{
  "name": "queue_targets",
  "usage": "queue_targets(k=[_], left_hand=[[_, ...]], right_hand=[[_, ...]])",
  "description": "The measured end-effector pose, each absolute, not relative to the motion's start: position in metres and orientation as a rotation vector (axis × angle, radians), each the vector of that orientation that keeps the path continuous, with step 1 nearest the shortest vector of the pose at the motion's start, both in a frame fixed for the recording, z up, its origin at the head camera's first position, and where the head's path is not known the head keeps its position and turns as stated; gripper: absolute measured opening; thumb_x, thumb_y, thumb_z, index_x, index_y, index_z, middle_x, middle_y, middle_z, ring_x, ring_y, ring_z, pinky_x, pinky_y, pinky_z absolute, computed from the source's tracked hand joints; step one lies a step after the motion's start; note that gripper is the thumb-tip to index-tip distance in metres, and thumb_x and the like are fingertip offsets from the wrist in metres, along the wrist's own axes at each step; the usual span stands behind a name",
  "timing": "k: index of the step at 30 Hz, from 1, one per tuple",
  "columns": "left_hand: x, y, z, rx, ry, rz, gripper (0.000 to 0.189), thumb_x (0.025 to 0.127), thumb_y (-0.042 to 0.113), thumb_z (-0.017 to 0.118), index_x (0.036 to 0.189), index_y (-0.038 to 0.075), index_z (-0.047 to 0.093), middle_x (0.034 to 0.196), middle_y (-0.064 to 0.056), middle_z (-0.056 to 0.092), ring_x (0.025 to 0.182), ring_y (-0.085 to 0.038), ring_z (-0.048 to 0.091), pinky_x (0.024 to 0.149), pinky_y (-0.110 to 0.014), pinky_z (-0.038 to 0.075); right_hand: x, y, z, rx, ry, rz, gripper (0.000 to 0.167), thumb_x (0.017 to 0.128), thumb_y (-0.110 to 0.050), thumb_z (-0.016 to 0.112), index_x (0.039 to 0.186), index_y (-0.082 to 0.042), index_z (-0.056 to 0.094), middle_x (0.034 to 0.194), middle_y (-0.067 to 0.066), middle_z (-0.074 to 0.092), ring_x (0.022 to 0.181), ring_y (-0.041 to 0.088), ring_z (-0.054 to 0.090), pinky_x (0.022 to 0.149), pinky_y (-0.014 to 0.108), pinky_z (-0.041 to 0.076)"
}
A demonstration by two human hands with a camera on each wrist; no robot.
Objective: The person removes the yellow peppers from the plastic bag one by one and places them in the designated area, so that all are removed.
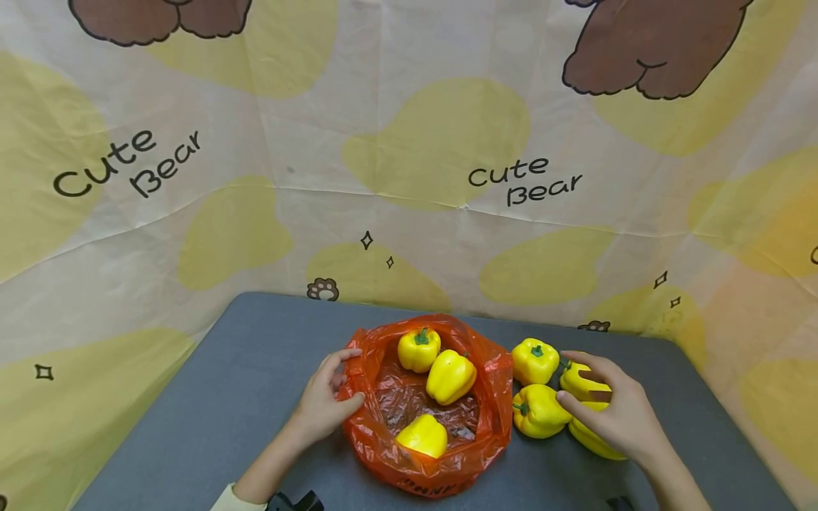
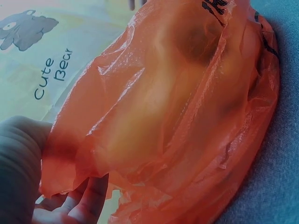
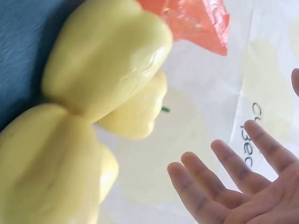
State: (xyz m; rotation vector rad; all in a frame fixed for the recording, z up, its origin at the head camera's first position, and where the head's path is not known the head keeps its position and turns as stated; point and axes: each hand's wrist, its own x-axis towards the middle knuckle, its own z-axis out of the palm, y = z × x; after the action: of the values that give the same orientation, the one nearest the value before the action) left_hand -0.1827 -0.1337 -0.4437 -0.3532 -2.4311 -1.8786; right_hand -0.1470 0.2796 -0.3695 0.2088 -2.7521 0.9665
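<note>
A red plastic bag [image 1: 373,454] stands with its mouth spread wide. My left hand [image 1: 322,397] pinches the bag's left rim, the thumb on one side and fingers on the other, as the left wrist view also shows. Three yellow bell peppers lie inside: two at the back [image 1: 419,350] [image 1: 451,377] and one near the front [image 1: 423,435], partly hidden by the rim. To the right of the bag, several more yellow bell peppers [image 1: 541,411] sit close together. Over the rightmost ones hovers my right hand [image 1: 616,404], fingers spread; in the right wrist view its palm holds nothing.
Everything rests on a dark grey table [image 1: 255,355] with rounded back corners. Behind it hangs a pale cloth [image 1: 422,156] with yellow patches, bears and "Cute Bear" lettering. A black strap or device [image 1: 297,501] shows at the left wrist.
</note>
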Motion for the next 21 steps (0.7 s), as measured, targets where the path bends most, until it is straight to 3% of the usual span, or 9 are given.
queue_targets(k=[12,14,21], left_hand=[[-0.183,-0.133,-0.444,-0.385,-2.400,-1.824,0.063,0.074,-0.008,0.070,0.132,0.009,0.051,0.125,-0.017,0.049,0.077,-0.010,0.061,0.063,-0.024,0.057],[-0.183,-0.134,-0.444,-0.406,-2.392,-1.815,0.063,0.075,-0.008,0.070,0.132,0.009,0.050,0.125,-0.016,0.049,0.077,-0.009,0.061,0.062,-0.024,0.057],[-0.185,-0.133,-0.446,-0.445,-2.378,-1.830,0.064,0.076,-0.008,0.068,0.135,0.008,0.048,0.131,-0.015,0.046,0.082,-0.009,0.063,0.063,-0.026,0.058]], right_hand=[[-0.153,0.247,-0.355,0.342,-2.679,1.006,0.055,0.081,-0.031,0.077,0.132,-0.027,0.055,0.131,0.006,0.056,0.109,0.037,0.060,0.079,0.053,0.056],[-0.155,0.240,-0.352,0.384,-2.657,1.003,0.056,0.081,-0.029,0.077,0.132,-0.028,0.055,0.131,0.004,0.056,0.109,0.035,0.061,0.078,0.048,0.056],[-0.160,0.218,-0.346,0.532,-2.578,1.099,0.057,0.079,-0.021,0.078,0.132,-0.023,0.057,0.130,0.006,0.057,0.108,0.035,0.060,0.079,0.051,0.056]])
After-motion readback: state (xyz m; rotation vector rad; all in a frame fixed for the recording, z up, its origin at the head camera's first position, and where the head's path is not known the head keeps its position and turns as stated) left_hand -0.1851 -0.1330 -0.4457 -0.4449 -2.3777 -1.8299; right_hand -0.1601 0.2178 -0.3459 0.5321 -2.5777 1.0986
